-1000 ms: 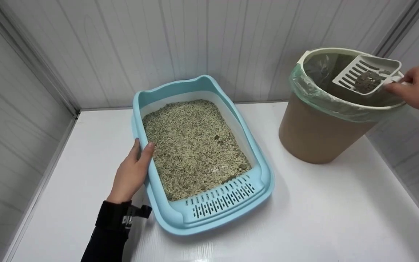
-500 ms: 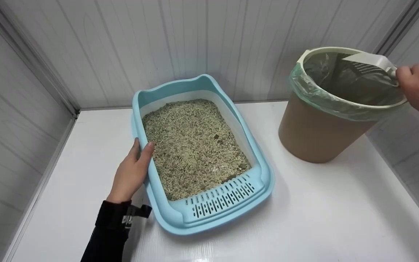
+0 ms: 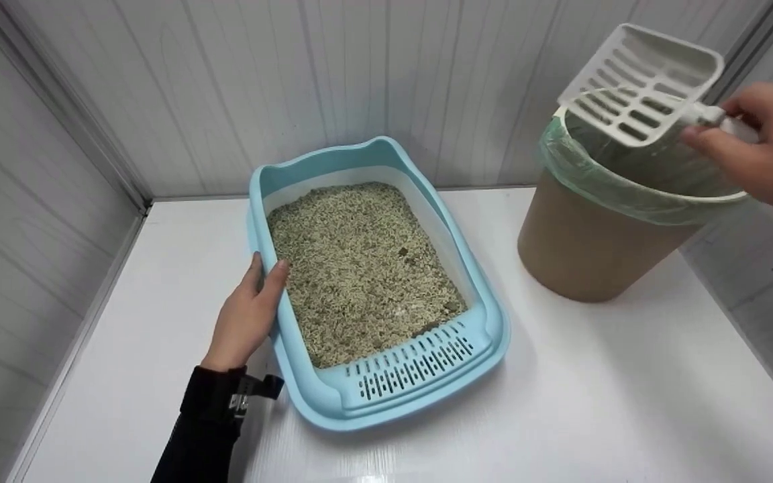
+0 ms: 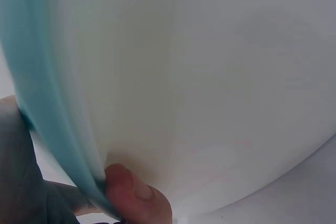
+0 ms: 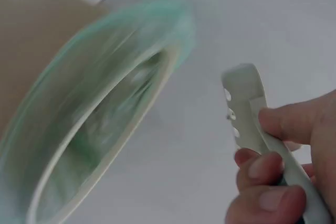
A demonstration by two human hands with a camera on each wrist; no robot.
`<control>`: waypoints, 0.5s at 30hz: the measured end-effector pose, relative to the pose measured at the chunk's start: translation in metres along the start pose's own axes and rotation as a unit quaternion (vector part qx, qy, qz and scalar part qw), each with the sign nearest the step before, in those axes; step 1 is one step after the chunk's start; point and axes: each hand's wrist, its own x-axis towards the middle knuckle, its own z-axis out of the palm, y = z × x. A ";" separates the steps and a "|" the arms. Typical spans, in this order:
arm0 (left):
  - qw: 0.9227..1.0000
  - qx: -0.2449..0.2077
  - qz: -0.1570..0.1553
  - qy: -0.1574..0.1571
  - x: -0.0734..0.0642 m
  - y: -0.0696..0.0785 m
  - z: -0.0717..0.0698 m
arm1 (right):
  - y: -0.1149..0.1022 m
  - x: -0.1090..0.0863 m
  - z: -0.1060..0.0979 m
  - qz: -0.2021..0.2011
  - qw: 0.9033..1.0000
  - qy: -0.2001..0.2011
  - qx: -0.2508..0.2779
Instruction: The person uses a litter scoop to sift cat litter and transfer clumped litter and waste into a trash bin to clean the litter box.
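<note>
In the head view, a light-blue litter box [image 3: 413, 402] holds tan-grey litter [image 3: 353, 268], with a few darker clumps. My left hand [image 3: 242, 325] grips the box's left edge, thumb over the rim. The left wrist view shows a fingertip [image 4: 137, 195] against the pale outer wall [image 4: 210, 87]. High on the right, my right hand [image 3: 772, 147] holds a pale slotted litter scoop [image 3: 678, 57] by its handle, above the rim of a bin. No clump shows on the scoop. Its handle lies between thumb and curled fingers in the right wrist view [image 5: 286, 156].
The brown bin [image 3: 588, 248] stands right of the box, its rim wrapped in a translucent green bag [image 3: 601, 184]. White ribbed walls [image 3: 292, 80] enclose the white tabletop [image 3: 561, 396] at the back and sides.
The scoop carried a dark clump a second ago, then was tipped down into the bin. It has since risen above the rim without the clump. My left hand keeps its hold on the box.
</note>
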 end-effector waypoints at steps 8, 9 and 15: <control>1.000 0.004 0.003 0.003 0.002 0.001 0.002 | -0.108 -0.004 0.042 -0.135 0.977 -0.164 0.015; 1.000 0.004 0.001 0.003 0.002 0.001 0.003 | -0.122 -0.005 0.052 -0.142 0.971 -0.192 0.016; 1.000 0.003 0.004 0.009 0.004 -0.001 0.005 | -0.181 -0.009 0.111 -0.172 0.912 -0.368 -0.054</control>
